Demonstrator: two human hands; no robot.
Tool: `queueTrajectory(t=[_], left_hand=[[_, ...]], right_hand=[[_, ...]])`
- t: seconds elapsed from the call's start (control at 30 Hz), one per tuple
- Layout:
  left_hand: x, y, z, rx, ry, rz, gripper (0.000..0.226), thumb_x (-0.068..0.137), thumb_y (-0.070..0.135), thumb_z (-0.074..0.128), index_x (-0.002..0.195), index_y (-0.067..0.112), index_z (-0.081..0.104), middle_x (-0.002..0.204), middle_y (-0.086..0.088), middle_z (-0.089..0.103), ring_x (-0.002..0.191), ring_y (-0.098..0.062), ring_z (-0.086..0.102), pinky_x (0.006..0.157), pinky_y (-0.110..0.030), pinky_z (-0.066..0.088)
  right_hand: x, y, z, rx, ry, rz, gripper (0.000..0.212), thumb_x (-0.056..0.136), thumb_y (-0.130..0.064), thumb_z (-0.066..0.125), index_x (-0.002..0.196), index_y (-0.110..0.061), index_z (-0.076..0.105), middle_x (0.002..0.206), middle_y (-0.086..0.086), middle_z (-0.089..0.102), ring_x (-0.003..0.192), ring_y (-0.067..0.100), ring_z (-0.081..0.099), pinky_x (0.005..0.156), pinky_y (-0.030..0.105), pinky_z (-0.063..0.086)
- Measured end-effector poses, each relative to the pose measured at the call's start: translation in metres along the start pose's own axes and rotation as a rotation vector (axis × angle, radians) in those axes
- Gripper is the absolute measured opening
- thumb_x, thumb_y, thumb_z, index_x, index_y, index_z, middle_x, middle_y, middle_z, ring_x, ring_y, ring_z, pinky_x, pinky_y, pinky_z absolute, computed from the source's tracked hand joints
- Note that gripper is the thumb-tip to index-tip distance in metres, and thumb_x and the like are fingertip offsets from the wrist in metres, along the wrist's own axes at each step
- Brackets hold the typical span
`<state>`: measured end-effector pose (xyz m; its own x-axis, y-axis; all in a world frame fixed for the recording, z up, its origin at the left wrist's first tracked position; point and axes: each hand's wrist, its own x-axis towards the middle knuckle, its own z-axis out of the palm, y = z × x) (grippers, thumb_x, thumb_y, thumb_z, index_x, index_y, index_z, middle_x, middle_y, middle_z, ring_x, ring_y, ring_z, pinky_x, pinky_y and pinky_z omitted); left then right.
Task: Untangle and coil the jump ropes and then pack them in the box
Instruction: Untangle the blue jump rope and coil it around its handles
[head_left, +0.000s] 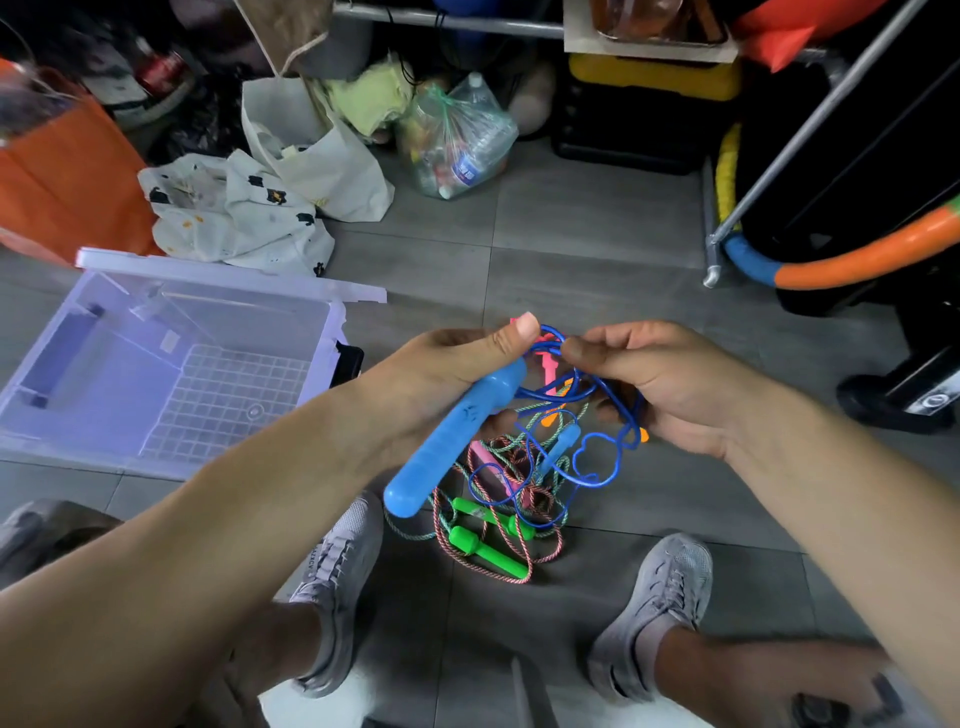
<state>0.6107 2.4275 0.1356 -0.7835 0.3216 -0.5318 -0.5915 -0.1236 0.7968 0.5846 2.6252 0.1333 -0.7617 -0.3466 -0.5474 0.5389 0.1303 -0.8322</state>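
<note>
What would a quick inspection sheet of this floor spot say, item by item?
Surface: grey tiled floor.
Job's things: tangled jump ropes with green handles lying between the shoes; clear plastic box open, empty, to the left.
Clutter: white cloth bags, plastic bag of bottles, orange paper bag.
Grips: left hand grips blue handle; right hand pinches blue rope.
Cables: nothing seen.
Surroundings: metal rack, foam hoop.

Grey tiled floor, clear box at left, tangled jump ropes mid-floor, white bags behind
</note>
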Motion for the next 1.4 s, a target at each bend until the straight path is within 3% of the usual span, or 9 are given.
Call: queueTrajectory(t=[0.23, 0.37, 0.5, 0.6, 0.73, 0.83, 1.0, 1.23, 1.4], left_hand=[[-0.002, -0.001, 0.006, -0.104, -0.029, -0.043, 0.045, 0.072, 0.049, 0.067, 0.091, 0.008, 0.063, 0.079, -0.012, 0.063, 0.054, -0.015, 0.064, 0.047, -0.022, 0.053], [-0.003, 0.001, -0.006, -0.322, -0.208, -0.082, 0.024, 0.086, 0.016, 0.071, 0.106, 0.007, 0.061, 0.11, -0.018, 0.067, 0.096, -0.032, 0.073, 0.071, -0.039, 0.062], [0.0, -0.005, -0.01, -0.248, -0.351, -0.035, 0.024, 0.087, 0.001, 0.056, 0.08, 0.018, 0.072, 0.101, -0.009, 0.071, 0.1, -0.03, 0.072, 0.081, -0.043, 0.061], [0.004, -0.005, -0.009, -0.17, -0.26, 0.038, 0.035, 0.083, -0.008, 0.06, 0.072, 0.023, 0.072, 0.093, -0.009, 0.071, 0.091, -0.031, 0.07, 0.065, -0.034, 0.06], [0.006, -0.004, -0.011, 0.069, -0.118, 0.16, 0.03, 0.093, -0.009, 0.059, 0.084, 0.02, 0.063, 0.095, -0.012, 0.07, 0.085, -0.029, 0.072, 0.057, -0.028, 0.057], [0.007, -0.008, -0.012, 0.244, -0.08, 0.16, 0.023, 0.096, -0.005, 0.058, 0.09, 0.016, 0.056, 0.1, -0.014, 0.07, 0.093, -0.032, 0.075, 0.071, -0.039, 0.063], [0.008, -0.008, -0.014, 0.424, 0.023, 0.138, 0.028, 0.083, 0.021, 0.076, 0.065, 0.029, 0.056, 0.101, -0.033, 0.065, 0.097, -0.047, 0.071, 0.083, -0.066, 0.056], [0.01, -0.007, -0.013, 0.478, 0.174, 0.096, 0.032, 0.09, 0.035, 0.072, 0.099, 0.004, 0.068, 0.091, -0.013, 0.076, 0.09, -0.029, 0.074, 0.054, -0.024, 0.054], [0.007, -0.001, -0.015, 0.247, 0.092, 0.079, 0.009, 0.094, 0.005, 0.062, 0.095, 0.013, 0.06, 0.105, -0.008, 0.074, 0.089, -0.015, 0.075, 0.048, -0.02, 0.046]], right_hand=[[-0.001, 0.0, 0.001, 0.092, 0.026, 0.033, 0.018, 0.087, -0.031, 0.067, 0.082, -0.014, 0.065, 0.064, 0.001, 0.059, 0.051, 0.012, 0.052, 0.043, 0.022, 0.046], [0.001, -0.002, -0.001, 0.192, 0.16, -0.004, 0.019, 0.095, -0.027, 0.063, 0.08, -0.015, 0.059, 0.064, 0.002, 0.062, 0.05, 0.012, 0.057, 0.045, 0.024, 0.05], [0.006, -0.002, 0.0, 0.332, 0.346, -0.096, 0.023, 0.098, -0.023, 0.061, 0.078, -0.013, 0.054, 0.062, 0.006, 0.063, 0.05, 0.018, 0.063, 0.06, 0.042, 0.06], [0.009, 0.001, 0.001, 0.365, 0.347, -0.141, 0.018, 0.098, -0.019, 0.06, 0.082, -0.012, 0.057, 0.06, 0.004, 0.062, 0.049, 0.018, 0.062, 0.058, 0.037, 0.056], [0.003, 0.002, -0.008, -0.062, 0.106, -0.109, 0.023, 0.091, -0.031, 0.066, 0.101, -0.01, 0.068, 0.068, 0.007, 0.053, 0.054, 0.013, 0.056, 0.052, 0.028, 0.052], [0.006, 0.004, -0.006, -0.26, 0.183, -0.194, 0.024, 0.092, -0.026, 0.07, 0.109, -0.011, 0.066, 0.074, 0.025, 0.062, 0.06, 0.025, 0.067, 0.052, 0.032, 0.055], [0.007, 0.005, -0.009, -0.145, 0.24, -0.16, 0.014, 0.09, -0.012, 0.072, 0.098, -0.009, 0.061, 0.071, 0.014, 0.065, 0.058, 0.025, 0.071, 0.046, 0.03, 0.054], [0.015, 0.01, -0.007, -0.114, 0.427, -0.149, 0.016, 0.098, -0.004, 0.059, 0.083, -0.005, 0.062, 0.073, 0.017, 0.065, 0.06, 0.029, 0.07, 0.056, 0.045, 0.061], [0.019, 0.012, -0.009, 0.065, 0.431, -0.076, 0.016, 0.103, -0.008, 0.05, 0.089, -0.007, 0.057, 0.077, 0.013, 0.058, 0.065, 0.028, 0.067, 0.055, 0.041, 0.061]])
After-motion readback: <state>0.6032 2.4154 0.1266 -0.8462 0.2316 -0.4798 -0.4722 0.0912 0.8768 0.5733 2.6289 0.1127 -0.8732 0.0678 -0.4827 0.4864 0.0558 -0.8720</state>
